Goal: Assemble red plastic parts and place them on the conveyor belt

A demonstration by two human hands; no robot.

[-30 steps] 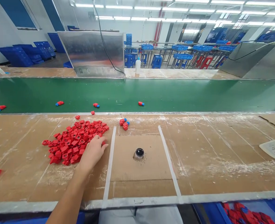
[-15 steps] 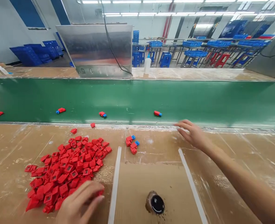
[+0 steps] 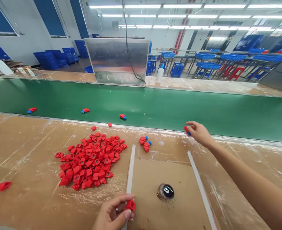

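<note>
Between the thumb and fingers of my left hand (image 3: pixel 115 212) is a red plastic piece (image 3: pixel 130 205) with a square opening, held just over the left white tape strip. My right hand (image 3: pixel 198 132) pinches a red-and-blue plastic piece (image 3: pixel 186 129) at the near edge of the green belt (image 3: pixel 160 105). A heap of red pieces (image 3: pixel 90 159) lies on the brown table left of the tape. Two red-and-blue pieces (image 3: pixel 146 144) rest beyond the cardboard (image 3: pixel 155 172). On that cardboard stands a small round pot of dark liquid (image 3: pixel 167 191).
Several red-and-blue pieces lie on the belt, one of them near its middle (image 3: pixel 123 117). A lone red piece (image 3: pixel 4 186) sits at far left. Behind the belt stand a metal panel (image 3: pixel 118 60) and a white bottle (image 3: pixel 160 74).
My left hand has moved right, away from the heap, with the red piece. My right hand, empty before, has closed on a red-and-blue piece. The view has shifted left.
</note>
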